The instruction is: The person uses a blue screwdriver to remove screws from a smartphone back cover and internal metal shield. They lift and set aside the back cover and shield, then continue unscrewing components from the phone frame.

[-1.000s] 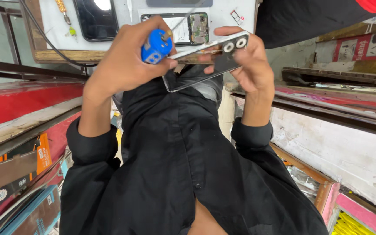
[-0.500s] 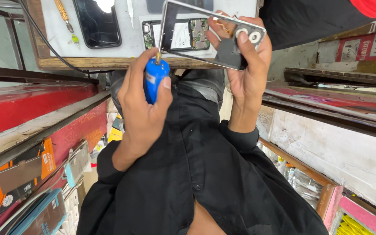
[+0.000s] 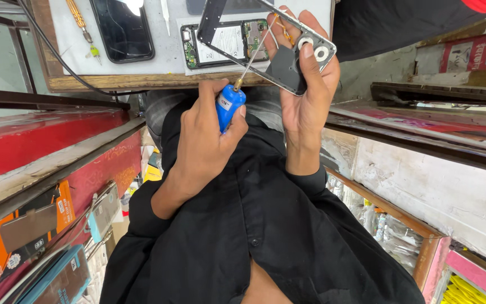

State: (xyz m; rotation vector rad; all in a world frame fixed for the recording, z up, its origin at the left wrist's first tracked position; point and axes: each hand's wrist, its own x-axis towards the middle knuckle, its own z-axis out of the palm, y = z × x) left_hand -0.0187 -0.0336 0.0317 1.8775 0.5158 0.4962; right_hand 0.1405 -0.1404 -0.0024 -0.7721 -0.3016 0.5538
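Screwdriver (image 3: 229,107), blue-handled, sits clenched in the left hand (image 3: 203,146), below the bench edge (image 3: 113,81). Its thin shaft slants up to the right, into the frame (image 3: 285,67). The right hand (image 3: 310,107) grasps that phone frame by its camera end, thumb across the dark plate, and holds it tilted in the air over the bench. The tip seems to be at a screw or clip near the fingers, though the exact contact is hidden. As I judge it, this is the fastener-working step, and it calls for a steady frame and light, straight pressure so the tip does not slip.

Counted from the left: one cable (image 3: 57,56), one orange-handled tool (image 3: 77,17), one black phone (image 3: 122,28), one opened phone (image 3: 254,34) with its board showing, one screwdriver, one frame.
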